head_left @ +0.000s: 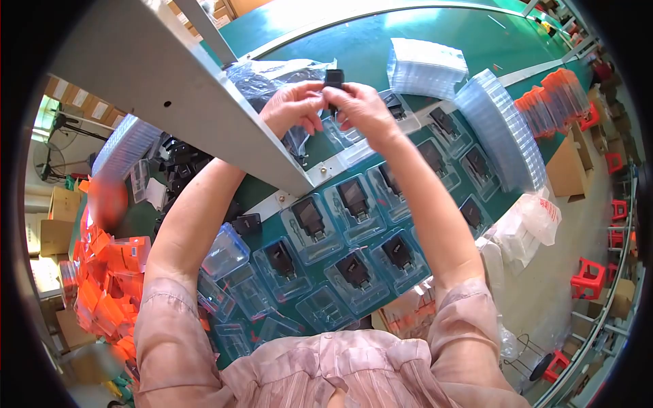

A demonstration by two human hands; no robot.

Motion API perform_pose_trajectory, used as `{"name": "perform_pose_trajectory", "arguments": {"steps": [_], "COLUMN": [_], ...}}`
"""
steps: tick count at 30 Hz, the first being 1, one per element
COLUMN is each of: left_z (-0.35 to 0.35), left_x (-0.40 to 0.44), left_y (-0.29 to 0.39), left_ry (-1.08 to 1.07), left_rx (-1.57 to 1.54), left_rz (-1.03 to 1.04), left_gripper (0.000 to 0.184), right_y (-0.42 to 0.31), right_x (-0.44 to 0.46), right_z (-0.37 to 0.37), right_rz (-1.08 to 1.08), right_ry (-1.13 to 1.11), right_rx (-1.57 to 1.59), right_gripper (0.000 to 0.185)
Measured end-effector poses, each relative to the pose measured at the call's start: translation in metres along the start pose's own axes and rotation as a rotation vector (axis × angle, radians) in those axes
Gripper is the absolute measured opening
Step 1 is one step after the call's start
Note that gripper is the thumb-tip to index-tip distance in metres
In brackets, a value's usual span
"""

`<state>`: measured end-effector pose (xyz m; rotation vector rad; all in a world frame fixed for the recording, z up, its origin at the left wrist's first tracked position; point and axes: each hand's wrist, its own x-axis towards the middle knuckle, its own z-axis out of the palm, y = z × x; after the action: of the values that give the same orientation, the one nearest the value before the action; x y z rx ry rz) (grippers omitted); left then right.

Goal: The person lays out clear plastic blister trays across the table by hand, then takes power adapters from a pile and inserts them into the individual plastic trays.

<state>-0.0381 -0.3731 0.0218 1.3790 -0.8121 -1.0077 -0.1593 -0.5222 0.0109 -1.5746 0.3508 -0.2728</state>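
Both hands meet at the upper middle, above the far side of the green table. A small black adapter [334,78] stands up between them. The fingers of my right hand [364,112] pinch it from the right. My left hand [294,109] touches its left side with bent fingers. Below lie clear plastic trays, many with a black adapter inside, such as this filled tray [354,198] and another filled tray [311,219]. Crumpled clear plastic bags [262,76] lie just beyond my left hand.
A grey metal beam [183,88] crosses the upper left. Stacked clear covers [427,66] and a longer stack [500,129] stand at the right. Orange packages [102,292] pile up at the left. Loose black adapters [182,166] lie behind the beam. White bags [524,228] hang at the right edge.
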Motion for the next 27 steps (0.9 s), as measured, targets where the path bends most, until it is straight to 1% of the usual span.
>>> {"name": "perform_pose_trajectory", "arguments": {"steps": [1,2,4,5,7,8,11,12,15,16,18,19,21,22,25,27], "left_z": [0.000,-0.004,-0.010,-0.008,0.004,0.005,-0.003,-0.005,-0.001,-0.001,0.003,0.006,0.013,0.005,-0.015,-0.027], "left_x": [0.001,0.003,0.008,0.009,0.011,0.013,0.020,0.021,0.026,0.027,0.026,0.025,0.022,0.021,0.010,-0.001], "left_y": [0.005,0.005,0.005,0.003,0.007,0.007,-0.002,-0.003,-0.008,-0.010,-0.013,-0.013,-0.014,-0.016,-0.016,-0.016], "left_ry": [0.064,0.012,-0.129,-0.105,-0.054,0.037,0.121,0.109,0.085,0.064,0.025,0.116,0.298,0.284,0.281,0.264], "left_rx": [0.036,-0.061,-0.235,-0.263,-0.316,-0.286,-0.252,-0.211,-0.283,-0.265,-0.230,-0.150,0.013,-0.005,0.023,0.012], "left_rz": [-0.053,-0.060,-0.050,-0.041,-0.022,-0.019,-0.113,-0.134,-0.180,-0.197,-0.234,-0.228,-0.213,-0.193,-0.202,-0.219], "left_gripper": [0.044,0.043,0.039,0.036,0.030,0.023,0.021,0.023,0.022,0.024,0.027,0.030,0.034,0.038,0.035,0.030], "right_y": [-0.007,-0.004,-0.007,-0.007,-0.003,-0.002,0.001,-0.009,-0.004,-0.005,-0.007,-0.007,0.011,0.020,0.038,0.048], "right_x": [-0.004,0.000,-0.008,-0.009,-0.006,-0.004,-0.002,-0.013,-0.012,-0.014,-0.016,-0.017,-0.015,-0.015,-0.014,-0.012], "right_z": [-0.007,-0.019,-0.027,-0.029,-0.028,-0.027,-0.025,-0.018,-0.019,-0.021,-0.018,-0.017,-0.015,-0.012,-0.002,0.005], "right_rz": [0.094,0.201,0.233,0.228,0.299,0.332,-0.183,-0.359,-0.562,-0.560,-0.287,-0.148,-0.062,-0.016,0.101,0.044], "right_ry": [-0.099,-0.244,-0.353,-0.397,-0.256,-0.188,-0.016,0.095,0.145,0.156,0.094,0.062,0.103,0.114,0.139,0.226], "right_rx": [0.232,0.373,0.555,0.616,0.522,0.473,-0.630,-0.833,-1.169,-1.190,-1.133,-1.100,-1.142,-1.166,-1.230,-1.255], "right_gripper": [0.033,0.033,0.039,0.041,0.044,0.045,0.043,0.044,0.045,0.047,0.047,0.047,0.045,0.045,0.048,0.047]}}
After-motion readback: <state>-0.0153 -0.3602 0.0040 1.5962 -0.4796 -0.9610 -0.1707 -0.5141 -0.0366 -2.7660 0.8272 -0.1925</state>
